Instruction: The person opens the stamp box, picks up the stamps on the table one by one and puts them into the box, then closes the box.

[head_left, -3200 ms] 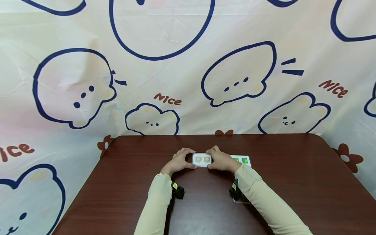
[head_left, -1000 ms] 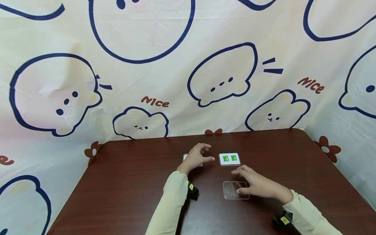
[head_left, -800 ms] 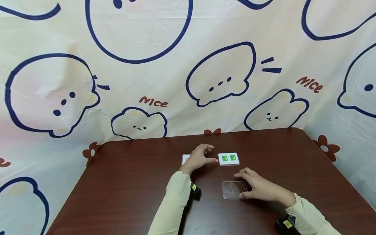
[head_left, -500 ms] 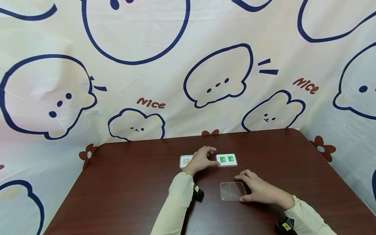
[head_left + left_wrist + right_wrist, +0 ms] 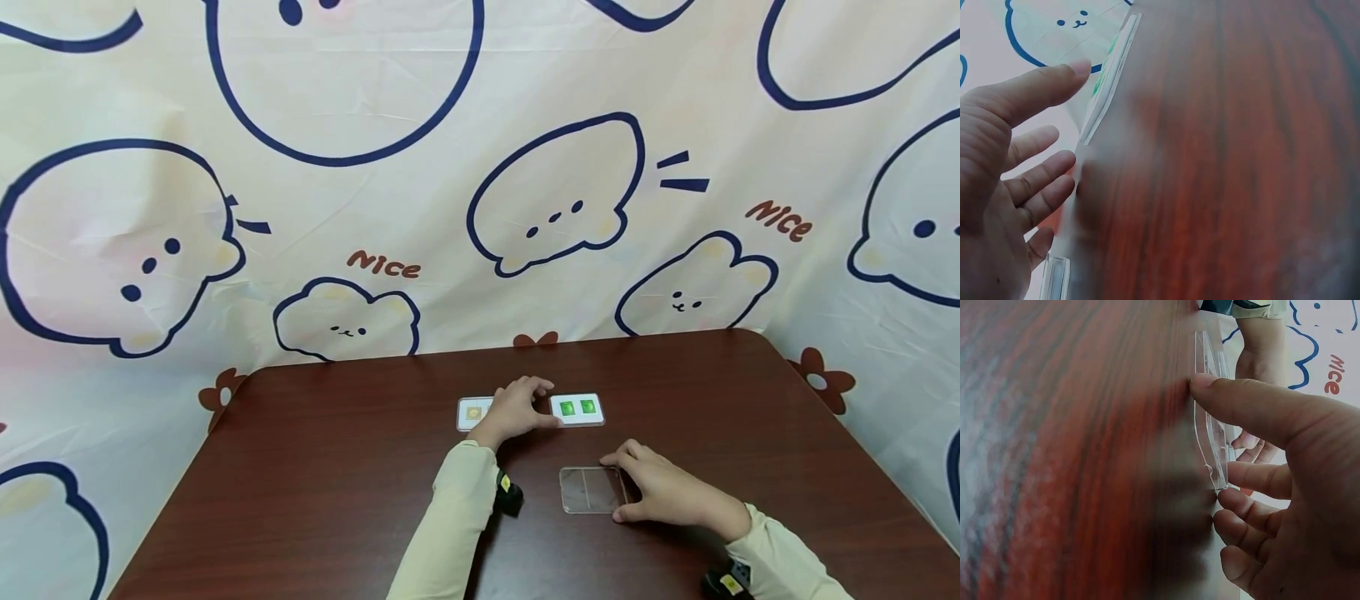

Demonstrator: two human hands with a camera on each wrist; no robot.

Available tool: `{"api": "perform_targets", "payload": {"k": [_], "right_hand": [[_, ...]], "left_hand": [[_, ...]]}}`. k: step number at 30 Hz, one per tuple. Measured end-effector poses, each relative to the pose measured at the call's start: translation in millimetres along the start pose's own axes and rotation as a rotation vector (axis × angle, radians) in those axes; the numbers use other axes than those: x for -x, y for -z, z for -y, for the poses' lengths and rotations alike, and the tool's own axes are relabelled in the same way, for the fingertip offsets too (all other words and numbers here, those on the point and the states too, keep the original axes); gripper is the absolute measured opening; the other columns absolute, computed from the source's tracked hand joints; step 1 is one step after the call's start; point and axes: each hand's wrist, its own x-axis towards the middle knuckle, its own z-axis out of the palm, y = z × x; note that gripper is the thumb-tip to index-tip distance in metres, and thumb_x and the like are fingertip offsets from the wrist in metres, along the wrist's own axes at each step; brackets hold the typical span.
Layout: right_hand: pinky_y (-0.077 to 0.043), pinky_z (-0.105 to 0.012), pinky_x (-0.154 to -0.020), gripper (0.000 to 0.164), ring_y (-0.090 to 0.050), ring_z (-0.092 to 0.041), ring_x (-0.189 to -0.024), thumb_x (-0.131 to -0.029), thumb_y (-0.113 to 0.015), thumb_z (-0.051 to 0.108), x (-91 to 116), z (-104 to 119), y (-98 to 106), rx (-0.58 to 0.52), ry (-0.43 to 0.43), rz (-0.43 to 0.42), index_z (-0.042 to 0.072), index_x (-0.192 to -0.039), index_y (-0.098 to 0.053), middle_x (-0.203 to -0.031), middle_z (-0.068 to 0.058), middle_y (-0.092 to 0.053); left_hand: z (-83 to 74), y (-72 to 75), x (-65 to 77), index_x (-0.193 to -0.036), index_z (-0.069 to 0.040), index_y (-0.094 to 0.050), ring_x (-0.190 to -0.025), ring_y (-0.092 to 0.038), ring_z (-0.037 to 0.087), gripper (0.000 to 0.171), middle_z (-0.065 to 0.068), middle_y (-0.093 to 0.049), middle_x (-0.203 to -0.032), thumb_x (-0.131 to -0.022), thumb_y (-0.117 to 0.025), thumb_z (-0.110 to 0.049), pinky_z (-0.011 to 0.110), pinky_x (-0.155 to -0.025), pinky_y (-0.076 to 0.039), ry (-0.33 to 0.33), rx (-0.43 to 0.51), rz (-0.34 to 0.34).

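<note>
At the back of the table lie two flat, clear-edged cases with white faces. The right case (image 5: 577,422) shows two green squares. The left case (image 5: 465,414) shows a yellowish square, its other part hidden behind my left hand (image 5: 512,412). That hand's thumb reaches the near left corner of the green-square case, its fingers loosely spread; contact is hard to tell. Closer to me a clear rectangular plastic cover (image 5: 583,492) lies on the table. My right hand (image 5: 667,492) holds its right end between thumb and fingers, seen also beside the cover (image 5: 1204,425) in the right wrist view.
The dark red-brown wooden table (image 5: 337,500) has a rounded back edge. Behind and beside it hangs a pale cloth (image 5: 450,208) with blue cartoon outlines. A black wrist camera (image 5: 510,493) sits on the left wrist, another (image 5: 726,581) on the right.
Both hands have left the yellowish-square case. My left hand has moved right to the green-square case. My right hand has come back toward me and closed on the clear cover's right end.
</note>
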Motion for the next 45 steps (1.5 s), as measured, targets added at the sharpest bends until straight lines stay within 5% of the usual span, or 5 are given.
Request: {"api": "perform_targets", "payload": {"k": [11, 25, 45], "right_hand": [[-0.039, -0.026, -0.071, 0.057, -0.045, -0.006, -0.085, -0.077, -0.079, 0.041, 0.2, 0.8, -1.9, 0.003, -0.003, -0.007, 0.011, -0.121, -0.059, -0.105, 0.003, -0.049], [-0.039, -0.020, -0.060, 0.054, -0.045, -0.003, -0.073, -0.082, -0.076, 0.032, -9.0, -16.4, 3.8, -0.132, -0.027, 0.014, 0.016, -0.127, -0.051, -0.094, 0.003, -0.046], [-0.037, -0.022, -0.060, 0.056, -0.043, -0.011, -0.071, -0.084, -0.072, 0.017, -56.8, -54.2, 16.2, -0.117, -0.122, -0.116, 0.007, -0.132, -0.046, -0.092, -0.004, -0.045]], "left_hand": [[-0.5, -1.4, 0.4, -0.129, -0.022, -0.060, -0.110, -0.055, 0.017, 0.058, -0.002, -0.060, -0.119, -0.078, -0.078, -0.044, 0.040, -0.099, -0.035, 0.006, -0.105, 0.009], [-4.2, 0.6, -0.5, -0.129, -0.023, -0.060, -0.114, -0.055, 0.017, 0.061, -0.002, -0.058, -0.122, -0.077, -0.076, -0.050, 0.039, -0.096, -0.037, 0.017, -0.210, 0.019], [-7.6, -1.6, -0.5, -0.130, -0.024, -0.060, -0.119, -0.053, 0.019, 0.058, 0.000, -0.056, -0.128, -0.079, -0.076, -0.048, 0.041, -0.100, -0.036, 0.022, -0.231, 0.033]]}}
